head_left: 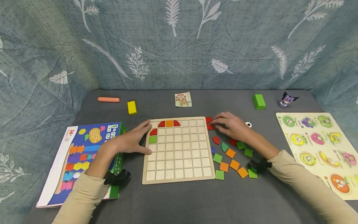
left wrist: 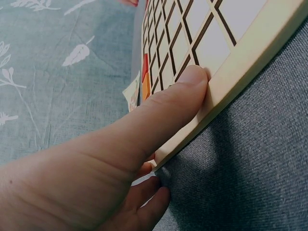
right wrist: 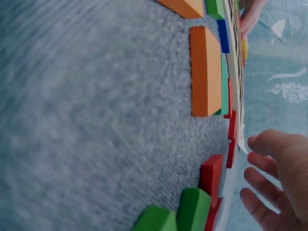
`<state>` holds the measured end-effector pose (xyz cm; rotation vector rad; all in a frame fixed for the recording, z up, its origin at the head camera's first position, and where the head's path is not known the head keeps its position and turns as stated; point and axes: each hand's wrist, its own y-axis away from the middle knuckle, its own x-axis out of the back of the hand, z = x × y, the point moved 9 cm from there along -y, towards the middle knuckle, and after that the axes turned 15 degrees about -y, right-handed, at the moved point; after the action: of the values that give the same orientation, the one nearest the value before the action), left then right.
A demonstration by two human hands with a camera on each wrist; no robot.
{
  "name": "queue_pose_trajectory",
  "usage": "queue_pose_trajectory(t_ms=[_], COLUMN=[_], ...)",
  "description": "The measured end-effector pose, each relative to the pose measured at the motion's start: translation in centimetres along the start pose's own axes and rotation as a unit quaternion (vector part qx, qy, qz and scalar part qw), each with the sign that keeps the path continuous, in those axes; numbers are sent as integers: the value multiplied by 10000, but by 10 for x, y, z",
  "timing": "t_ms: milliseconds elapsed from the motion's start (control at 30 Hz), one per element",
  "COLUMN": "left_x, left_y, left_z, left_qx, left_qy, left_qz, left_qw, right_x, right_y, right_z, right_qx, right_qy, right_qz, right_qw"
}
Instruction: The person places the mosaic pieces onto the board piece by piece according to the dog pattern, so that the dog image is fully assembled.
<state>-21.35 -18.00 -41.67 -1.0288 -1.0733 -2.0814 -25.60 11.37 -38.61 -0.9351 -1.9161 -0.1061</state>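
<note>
Left hand (head_left: 132, 139) — spread along grid board's (head_left: 178, 155) left edge. Right hand (head_left: 231, 125) — fingers loosely parted at red pieces (head_left: 208, 127) by right edge. Open tabletop (head_left: 173, 202) below near edge.

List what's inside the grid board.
The grid board holds three red pieces, an orange square and a green square; the left hand covers part of its left edge, hiding what's beneath.

pale gridded board (head_left: 178, 155), orange tiles (head_left: 230, 153)

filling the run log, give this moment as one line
left hand: touches grid board rim; right hand: near red pieces; grid board: partly filled
</note>
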Motion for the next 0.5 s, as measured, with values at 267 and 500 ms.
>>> queue_pose_trajectory(t_ms=[267,500], left_x=[0,1], left_y=[0,0], left_z=[1,3], left_qx=[19,27], left_qy=[-19,7], left_qz=[-22,-37], left_qw=[10000,10000], right_x=[-11,-15], right_y=[0,7], right_z=[-3,-3], right_qx=[165,95], right_qy=[-91,-49], right_qz=[-472,-998], right_qw=[9987,9949])
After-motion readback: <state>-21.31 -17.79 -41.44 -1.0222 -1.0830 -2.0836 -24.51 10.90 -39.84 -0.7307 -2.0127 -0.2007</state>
